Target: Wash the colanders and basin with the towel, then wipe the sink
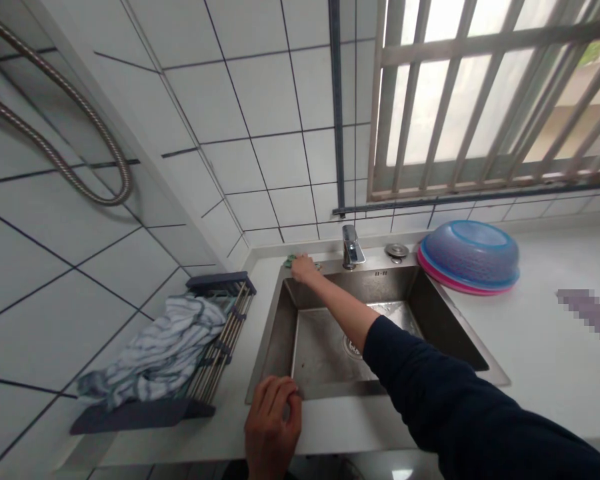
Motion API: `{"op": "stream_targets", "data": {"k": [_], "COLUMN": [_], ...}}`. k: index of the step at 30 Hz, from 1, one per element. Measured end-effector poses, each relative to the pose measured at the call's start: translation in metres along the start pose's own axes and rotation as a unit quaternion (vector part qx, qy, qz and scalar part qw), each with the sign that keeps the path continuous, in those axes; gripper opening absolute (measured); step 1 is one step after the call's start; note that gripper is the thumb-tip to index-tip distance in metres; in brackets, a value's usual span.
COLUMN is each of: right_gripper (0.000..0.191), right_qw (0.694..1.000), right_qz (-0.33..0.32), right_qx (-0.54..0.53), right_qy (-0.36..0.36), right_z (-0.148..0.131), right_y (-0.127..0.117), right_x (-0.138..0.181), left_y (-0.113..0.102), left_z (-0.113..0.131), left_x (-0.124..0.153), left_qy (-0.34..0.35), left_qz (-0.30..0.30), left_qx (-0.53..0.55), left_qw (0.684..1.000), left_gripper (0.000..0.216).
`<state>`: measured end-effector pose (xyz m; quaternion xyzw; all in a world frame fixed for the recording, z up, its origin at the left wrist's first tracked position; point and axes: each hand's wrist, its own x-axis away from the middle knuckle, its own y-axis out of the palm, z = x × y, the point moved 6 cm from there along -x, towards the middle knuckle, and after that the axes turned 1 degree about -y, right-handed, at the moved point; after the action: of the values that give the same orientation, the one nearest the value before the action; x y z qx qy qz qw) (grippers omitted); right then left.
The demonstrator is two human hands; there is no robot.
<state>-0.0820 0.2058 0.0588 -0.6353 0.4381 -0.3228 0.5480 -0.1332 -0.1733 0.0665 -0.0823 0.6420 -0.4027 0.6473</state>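
Note:
My right hand reaches across the sink to its back left corner. Its fingers are closed on a small green thing, mostly covered by the hand; it could be a scrubbing pad or a cloth. A chrome faucet stands just right of that hand. My left hand is at the sink's front left corner, fingers curled and thumb bent in towards them. Whatever lies inside its grip is hidden. The steel basin holds no dishes, and its drain is partly behind my right forearm.
Left of the sink, a striped cloth lies over a metal-barred rack. A drain plug sits behind the basin. To the right, a blue basin rests upside down over a pink one. A metal hose hangs at upper left.

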Motion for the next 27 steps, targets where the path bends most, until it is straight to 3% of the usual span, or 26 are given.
{"op": "stream_targets", "data": {"k": [3, 9, 12, 19, 27], "right_gripper": [0.038, 0.040, 0.039, 0.040, 0.042], "right_qw": [1.000, 0.990, 0.989, 1.000, 0.987], "right_qz": [-0.003, -0.030, -0.031, 0.006, -0.015], "right_qx": [0.013, 0.055, 0.063, 0.025, 0.015], "right_qy": [0.002, 0.124, 0.127, -0.011, -0.158], "right_z": [-0.002, 0.085, 0.093, 0.012, -0.086], "right_y": [0.000, -0.004, -0.001, 0.011, 0.031], "right_x": [-0.001, 0.000, -0.003, -0.031, -0.074], "left_y": [-0.002, -0.003, -0.002, 0.001, 0.001], "left_z": [0.001, 0.005, 0.006, 0.005, -0.002], "left_x": [0.000, -0.002, -0.002, 0.000, 0.023], "left_qy": [0.002, 0.003, 0.002, 0.001, 0.005], "left_qz": [0.007, 0.002, 0.000, -0.005, 0.009], "left_qx": [-0.002, -0.003, 0.000, -0.016, -0.078], "left_qw": [1.000, 1.000, 1.000, 1.000, 0.997], "left_gripper": [0.022, 0.022, 0.023, 0.022, 0.022]}}
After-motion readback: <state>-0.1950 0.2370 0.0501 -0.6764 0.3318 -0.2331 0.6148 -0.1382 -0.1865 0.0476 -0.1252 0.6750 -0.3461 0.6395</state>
